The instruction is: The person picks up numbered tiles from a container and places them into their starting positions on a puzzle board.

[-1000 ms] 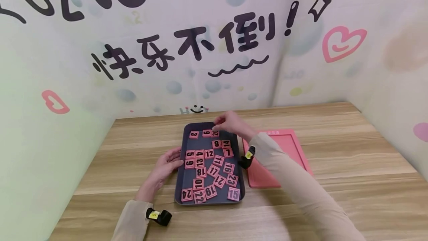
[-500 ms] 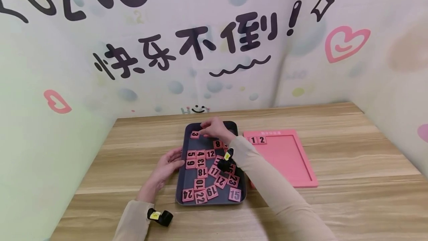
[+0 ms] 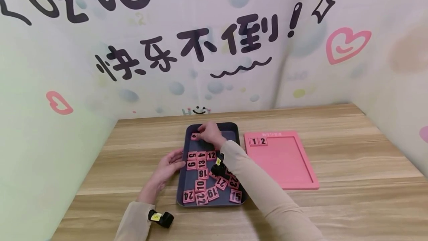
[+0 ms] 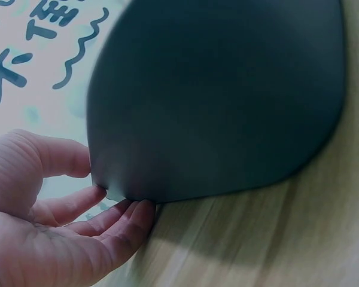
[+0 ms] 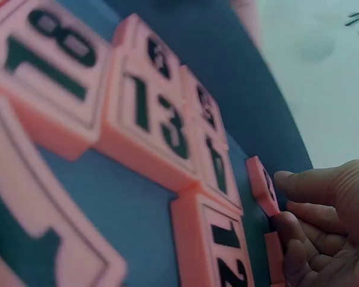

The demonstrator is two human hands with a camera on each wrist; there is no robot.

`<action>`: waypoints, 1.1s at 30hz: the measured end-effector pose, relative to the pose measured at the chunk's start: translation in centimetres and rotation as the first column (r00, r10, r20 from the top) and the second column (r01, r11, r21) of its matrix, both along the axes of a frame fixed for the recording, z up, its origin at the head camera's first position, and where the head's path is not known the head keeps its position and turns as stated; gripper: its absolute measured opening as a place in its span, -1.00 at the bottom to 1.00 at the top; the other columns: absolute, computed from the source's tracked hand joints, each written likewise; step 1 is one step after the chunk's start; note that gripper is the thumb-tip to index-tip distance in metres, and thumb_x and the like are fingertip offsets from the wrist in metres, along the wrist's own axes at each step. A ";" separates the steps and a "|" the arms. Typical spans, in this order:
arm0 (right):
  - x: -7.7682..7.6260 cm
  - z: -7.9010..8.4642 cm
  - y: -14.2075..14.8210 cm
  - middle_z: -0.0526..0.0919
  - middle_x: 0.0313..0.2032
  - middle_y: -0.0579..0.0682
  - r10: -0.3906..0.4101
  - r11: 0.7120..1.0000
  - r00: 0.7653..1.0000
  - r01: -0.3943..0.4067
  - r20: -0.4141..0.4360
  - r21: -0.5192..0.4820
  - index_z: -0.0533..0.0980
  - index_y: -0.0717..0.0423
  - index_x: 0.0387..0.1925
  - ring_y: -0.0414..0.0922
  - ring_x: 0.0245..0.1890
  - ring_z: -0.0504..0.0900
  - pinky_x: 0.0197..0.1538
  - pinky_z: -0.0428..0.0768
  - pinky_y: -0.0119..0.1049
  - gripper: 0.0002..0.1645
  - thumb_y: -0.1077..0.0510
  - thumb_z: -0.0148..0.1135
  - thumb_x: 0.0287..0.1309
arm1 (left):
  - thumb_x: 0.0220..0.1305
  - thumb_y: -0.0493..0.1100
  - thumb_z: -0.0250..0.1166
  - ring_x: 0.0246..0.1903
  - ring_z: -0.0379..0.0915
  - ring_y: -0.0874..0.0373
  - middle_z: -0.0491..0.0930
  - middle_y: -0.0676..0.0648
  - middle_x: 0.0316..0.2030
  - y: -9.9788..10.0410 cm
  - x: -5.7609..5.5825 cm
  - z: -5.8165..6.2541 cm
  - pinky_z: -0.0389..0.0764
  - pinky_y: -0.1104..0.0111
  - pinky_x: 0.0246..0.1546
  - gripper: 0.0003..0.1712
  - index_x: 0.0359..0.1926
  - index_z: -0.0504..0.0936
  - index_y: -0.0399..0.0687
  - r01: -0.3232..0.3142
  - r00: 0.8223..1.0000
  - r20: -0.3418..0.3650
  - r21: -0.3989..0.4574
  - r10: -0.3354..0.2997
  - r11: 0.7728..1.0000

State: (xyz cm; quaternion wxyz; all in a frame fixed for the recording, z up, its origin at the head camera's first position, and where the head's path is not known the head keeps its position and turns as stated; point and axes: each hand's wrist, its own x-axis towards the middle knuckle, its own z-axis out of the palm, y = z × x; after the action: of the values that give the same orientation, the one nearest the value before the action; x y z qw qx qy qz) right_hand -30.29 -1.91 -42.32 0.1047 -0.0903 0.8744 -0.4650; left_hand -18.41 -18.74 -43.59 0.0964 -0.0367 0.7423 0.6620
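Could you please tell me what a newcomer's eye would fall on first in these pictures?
Most likely the bold dark lettering sprawled across the wall behind the table. Next, perhaps the dark tray of pink number tiles mid-table, with the right hand at a tile near its far left corner. To the tray's right, the pink frame holds just tiles 1 and 2, in its far left corner.

Number tiles (image 3: 201, 164) are pink with black numerals. Tray (image 3: 188, 179) is plain dark blue-grey. Board (image 3: 281, 163) is pink with pale lettering. Table (image 3: 351, 151) shows light-brown wood grain. Backdrop (image 3: 237, 88) is whitish with black characters, pink hearts, blue spots. Sleeves (image 3: 271, 196) are beige.
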 end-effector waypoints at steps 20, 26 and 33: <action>0.4 0.2 -0.5 0.66 -0.32 0.02 0.097 0.966 0.991 -0.072 -0.091 0.248 0.65 0.20 -0.25 -0.12 -0.36 0.57 -0.28 0.55 -0.31 -0.69 0.09 0.42 -0.02 | 0.22 -0.46 0.09 0.21 0.24 -0.20 0.30 -0.42 0.21 0.3 0.4 0.3 0.39 0.20 0.13 -0.41 0.29 0.23 -0.40 0.012 1.000 0.002 0.002 -0.012 1.000; 0.4 2.2 1.1 0.59 -0.45 -0.04 0.158 0.973 0.985 -0.143 -0.072 0.179 0.61 0.16 -0.27 -0.16 -0.48 0.52 -0.44 0.47 -0.37 -0.77 0.13 0.38 0.02 | 0.21 -0.47 0.09 0.20 0.25 -0.21 0.31 -0.42 0.20 0.3 0.3 0.3 0.36 0.13 0.16 -0.41 0.29 0.24 -0.39 0.001 1.000 0.003 -0.002 -0.001 1.000; 1.1 5.0 4.4 0.55 -0.50 -0.03 0.248 0.960 0.958 -0.224 -0.145 0.165 0.61 0.17 -0.34 -0.16 -0.52 0.47 -0.45 0.44 -0.38 -0.85 0.22 0.35 0.00 | 0.19 -0.47 0.10 0.19 0.26 -0.20 0.32 -0.40 0.20 0.1 0.1 0.1 0.36 0.13 0.16 -0.40 0.29 0.25 -0.38 -0.010 1.000 0.000 -0.004 0.010 1.000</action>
State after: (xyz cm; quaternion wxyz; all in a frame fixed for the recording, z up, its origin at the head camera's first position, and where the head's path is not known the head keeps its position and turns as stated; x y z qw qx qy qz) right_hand -29.17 2.45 -37.33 0.0935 -0.2245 0.8948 -0.3745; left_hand -18.30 -18.61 -43.46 0.0930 -0.0406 0.7434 0.6611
